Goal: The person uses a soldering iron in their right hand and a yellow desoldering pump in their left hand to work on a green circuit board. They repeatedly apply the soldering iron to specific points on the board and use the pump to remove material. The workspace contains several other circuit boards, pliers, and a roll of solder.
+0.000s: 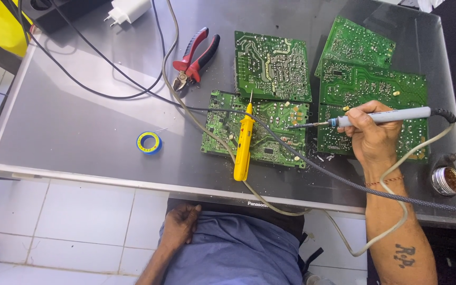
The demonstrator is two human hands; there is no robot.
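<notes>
The right hand (373, 136) is clamped around a grey soldering iron (381, 116), held level, its tip over the right edge of the middle board (270, 119). The left hand (179, 224) holds nothing; it rests with fingers loosely curled on the person's blue lap, below the table (69, 132). A yellow desoldering pump (243, 145) lies across the same board. 3 more green boards lie around it. Red pliers (193, 58) and a blue solder roll (149, 142) lie to the left, a flux tin (448, 181) at right.
</notes>
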